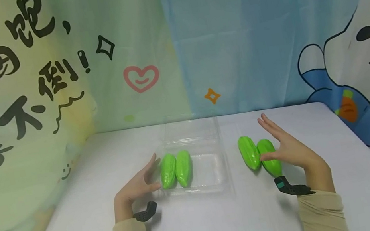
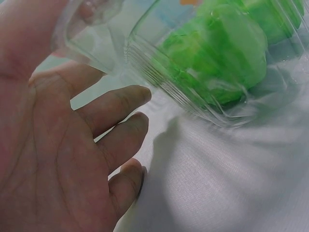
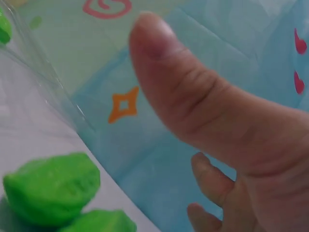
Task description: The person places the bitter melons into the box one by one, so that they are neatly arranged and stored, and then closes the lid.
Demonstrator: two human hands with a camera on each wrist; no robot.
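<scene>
A clear plastic clamshell box [image 1: 211, 168] lies with its lid [image 1: 191, 130] folded back. In its left half are two glossy green cucumber-shaped vegetables [image 1: 184, 169], seen through the wall in the left wrist view [image 2: 217, 58]. My left hand [image 1: 141, 183] is at the box's left side, fingers spread and thumb near the rim. To the right of the box, two similar green vegetables [image 1: 249, 153] lie side by side on the table. My right hand [image 1: 294, 150] hovers over the right one [image 1: 266, 149], thumb and fingers spread wide with nothing between them.
A white-covered table [image 1: 224, 226] bears everything. Behind it hangs a printed cloth backdrop [image 1: 231, 43] with lettering, hearts and a cartoon animal. Each wrist wears a black camera mount, the left one [image 1: 146, 212] close to the box's front left corner.
</scene>
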